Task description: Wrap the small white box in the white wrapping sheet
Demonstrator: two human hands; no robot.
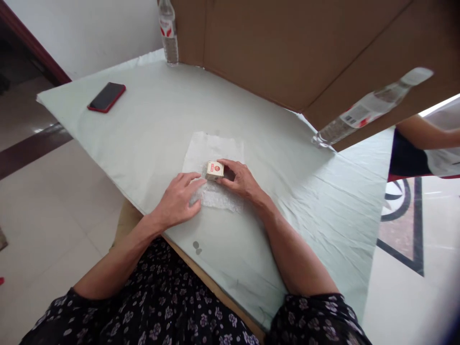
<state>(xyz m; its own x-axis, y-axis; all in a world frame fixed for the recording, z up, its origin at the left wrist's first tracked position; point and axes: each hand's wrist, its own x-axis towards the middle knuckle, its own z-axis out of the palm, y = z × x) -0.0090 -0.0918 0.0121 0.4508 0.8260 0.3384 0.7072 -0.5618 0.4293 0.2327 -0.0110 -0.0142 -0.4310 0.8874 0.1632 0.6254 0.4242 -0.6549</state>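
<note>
A small cream-coloured box with a red print on top rests on a sheet of bubble wrap. My right hand grips the box from its right side, thumb and fingers on either side of its corner. My left hand is just to the left, fingers apart and reaching over the wrap's left edge, with nothing held. The bubble wrap lies flat on the pale green tablecloth. Its lower part, in front of the box, looks wrinkled.
A phone in a red case lies at the far left. A water bottle stands at the back, another bottle at the right, both against a cardboard panel. Beyond the right edge a person's arm shows.
</note>
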